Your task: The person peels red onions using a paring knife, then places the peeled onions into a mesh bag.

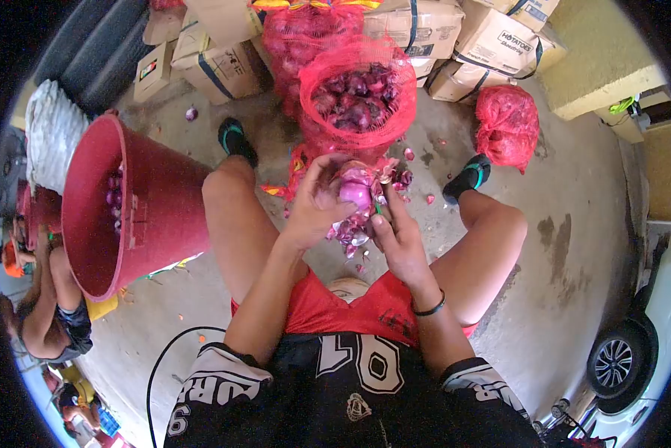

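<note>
My left hand (pixel 314 200) is closed around a peeled-looking red onion (pixel 356 190), shiny and purple, in front of my lap. Close on its right, my right hand (pixel 401 243) pinches a small tool with a green handle (pixel 378 208); its working end is hidden by onion skin. Loose papery skins (pixel 386 172) hang by the right fingertips. Below the hands, more skins and peelings (pixel 353 237) are scattered on the floor. Just beyond stands an open red mesh sack (pixel 406 89) full of red onions (pixel 356 97).
A big red tub (pixel 164 201) with onions inside tilts at my left. Another mesh sack (pixel 276 45) and cardboard boxes (pixel 223 71) stand behind. A tied red bag (pixel 506 127) lies right. Other people (pixel 48 306) sit far left; a car wheel (pixel 613 366) is right.
</note>
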A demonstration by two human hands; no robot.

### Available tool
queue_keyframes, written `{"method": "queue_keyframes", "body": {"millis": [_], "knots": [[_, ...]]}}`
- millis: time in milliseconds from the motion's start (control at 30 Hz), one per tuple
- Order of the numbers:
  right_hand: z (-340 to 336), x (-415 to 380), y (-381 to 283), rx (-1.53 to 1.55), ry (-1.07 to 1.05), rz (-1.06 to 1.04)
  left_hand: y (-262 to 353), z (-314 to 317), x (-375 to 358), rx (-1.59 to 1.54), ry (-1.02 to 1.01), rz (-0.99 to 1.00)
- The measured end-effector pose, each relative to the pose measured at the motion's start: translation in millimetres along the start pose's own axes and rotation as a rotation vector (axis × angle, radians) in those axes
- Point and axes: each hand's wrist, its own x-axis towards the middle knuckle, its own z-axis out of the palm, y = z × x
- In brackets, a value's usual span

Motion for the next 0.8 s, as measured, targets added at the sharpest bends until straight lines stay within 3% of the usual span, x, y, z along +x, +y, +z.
{"method": "queue_keyframes", "body": {"millis": [500,600,700,800], "knots": [[-12,0,2,0.007,0.032,-0.026,4,3,4,-0.071,0.122,-0.111],[-10,5,-8,-0.237,0.122,-0.207,-2,-4,3,-0.218,0.112,-0.197],[-6,11,-6,-0.286,0.146,-0.298,-5,-5,2,-0.113,0.159,-0.271],[-8,12,-28,-0.549,0.143,-0.297,-13,-6,1,0.273,0.144,-0.240]]}}
